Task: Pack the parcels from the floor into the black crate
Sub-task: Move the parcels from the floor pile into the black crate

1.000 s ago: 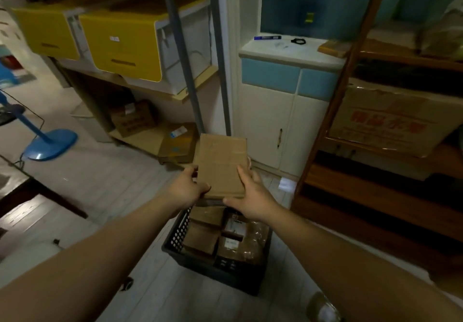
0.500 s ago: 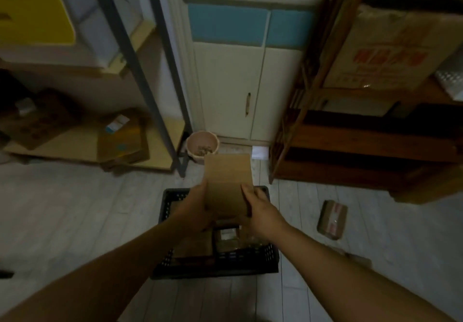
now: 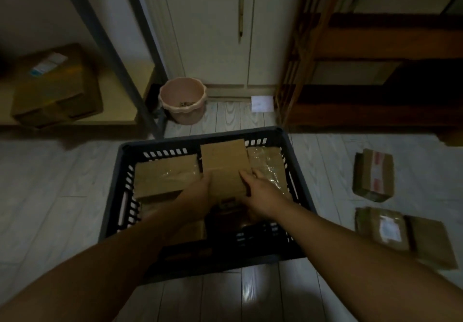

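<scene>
Dim floor; black crate (image 3: pixel 120 171); both hands (image 3: pixel 198 193) (image 3: pixel 260 192) grip flat parcel (image 3: pixel 225 168) by its sides, inside crate.

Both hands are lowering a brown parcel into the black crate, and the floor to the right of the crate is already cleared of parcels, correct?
Not quite. The head view shows both hands, left hand and right hand, on the brown parcel in the black crate, but parcels still lie on the floor to its right.
</scene>
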A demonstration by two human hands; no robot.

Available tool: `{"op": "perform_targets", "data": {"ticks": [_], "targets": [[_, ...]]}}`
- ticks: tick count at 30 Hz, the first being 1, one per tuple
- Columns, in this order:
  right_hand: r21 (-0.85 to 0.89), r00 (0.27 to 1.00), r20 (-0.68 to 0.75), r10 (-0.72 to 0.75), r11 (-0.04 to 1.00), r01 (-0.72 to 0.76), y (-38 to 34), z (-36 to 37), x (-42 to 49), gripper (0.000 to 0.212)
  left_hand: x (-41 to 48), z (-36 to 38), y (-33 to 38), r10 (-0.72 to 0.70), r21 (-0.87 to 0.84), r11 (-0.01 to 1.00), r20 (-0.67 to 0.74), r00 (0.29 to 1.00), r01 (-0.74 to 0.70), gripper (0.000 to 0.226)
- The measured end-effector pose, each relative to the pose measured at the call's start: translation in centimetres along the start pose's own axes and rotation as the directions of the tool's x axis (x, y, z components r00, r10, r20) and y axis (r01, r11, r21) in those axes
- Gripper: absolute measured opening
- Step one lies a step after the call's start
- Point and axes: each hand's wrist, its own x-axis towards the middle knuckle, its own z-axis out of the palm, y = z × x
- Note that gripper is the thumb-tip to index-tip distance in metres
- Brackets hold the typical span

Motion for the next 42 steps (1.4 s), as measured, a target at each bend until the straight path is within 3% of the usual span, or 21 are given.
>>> {"op": "perform_targets", "data": {"ticks": [10, 18, 21, 26, 32, 39, 42], "targets": [[-0.322, 0.998, -0.063, -0.007, 0.947, -0.013, 2.4, 4.0, 5.1, 0.074, 5.7, 2.5, -2.6, 0.044, 0.074, 0.996, -0.003, 0.999, -0.044, 0.084], [-0.198, 0.994, 0.032, 0.105, 0.975, -0.097, -1.5, -3.5, 0.0, 0.087, 0.0, -4.1, 0.3, -0.012, 0.17, 0.985, 0.032, 0.999, 0.007, 0.091], [-0.13, 0.982, 0.035, 0.186, 0.975, -0.18, -3.7, -9.4, -5.7, 0.078, -6.0, -9.0, 3.9, 0.038, 0.251, 0.968, -0.021, 0.999, -0.032, 0.079], [-0.033, 0.933, 0.007, 0.36, 0.932, -0.36, -7.6, -21.4, -17.7, 0.068, -16.0, -17.8, 11.5, 0.025, 0.209, 0.977, 0.117, 0.993, -0.049, 0.086], [0.061, 0.854, -0.112, 0.507, 0.862, -0.504, -8.9, -34.7, -32.6, 0.066, -26.3, -25.4, 24.2, 0.18, 0.223, 0.95, 0.184, 0.966, -0.219, 0.083], [0.126, 0.798, -0.245, 0.55, 0.834, -0.537, -2.4, -42.8, -46.5, 0.065, -33.0, -21.6, 38.6, 0.389, 0.17, 0.89, 0.199, 0.9, -0.422, 0.095], [0.123, 0.799, -0.221, 0.559, 0.829, -0.546, 2.7, -44.6, -51.3, 0.067, -34.8, -17.3, 44.0, 0.389, 0.178, 0.884, 0.234, 0.891, -0.433, 0.083]]}}
